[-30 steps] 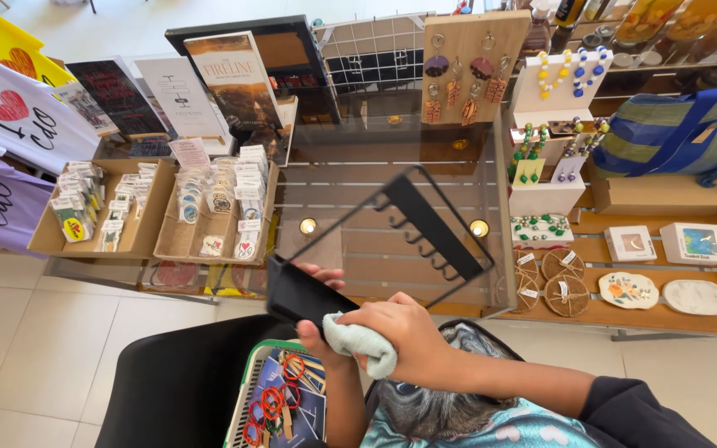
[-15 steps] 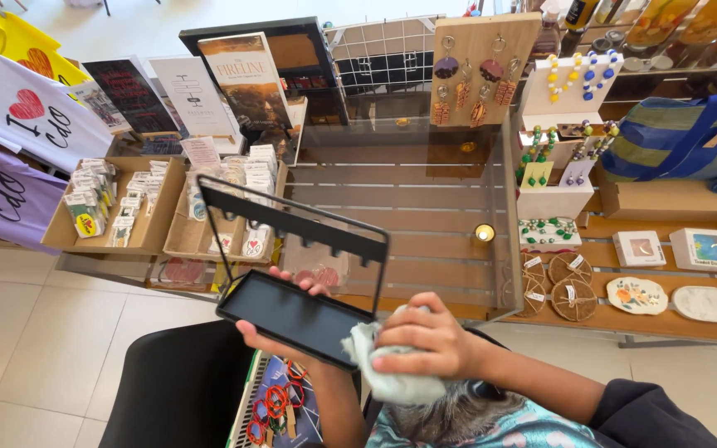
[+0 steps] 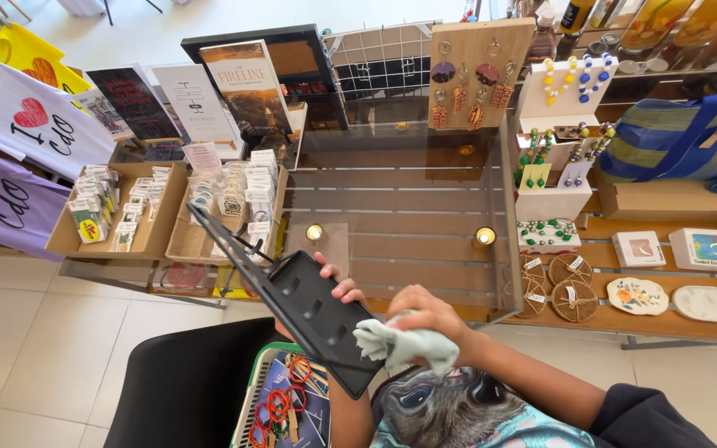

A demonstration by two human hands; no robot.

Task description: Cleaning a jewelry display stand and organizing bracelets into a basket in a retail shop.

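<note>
Black display rack (image 3: 313, 319) sits tilted in my left hand (image 3: 343, 292), whose fingers curl over its upper edge. Pale cloth (image 3: 400, 347) is bunched in my closed right hand (image 3: 429, 314), pressed against the rack's lower corner.

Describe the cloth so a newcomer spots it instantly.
Start at the glass display case in the middle and drop to the black tray in front of it. The cloth is bunched under the right hand against the tray: the only pale green, crumpled thing there.
</note>
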